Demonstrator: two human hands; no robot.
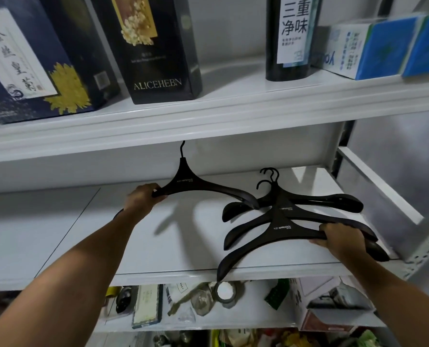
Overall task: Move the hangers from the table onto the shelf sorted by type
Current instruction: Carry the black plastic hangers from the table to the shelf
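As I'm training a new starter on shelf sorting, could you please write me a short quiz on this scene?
1. True or false: the left hand holds its black hanger by the hook.
2. Which hand grips the stack of black hangers lying on the middle shelf?
3. The box lettered ALICEHEBN stands: A) on the upper shelf; B) below the hangers; C) on a table.

Key: 1 false, it grips the end of one arm. 2 the right hand. 3 A.
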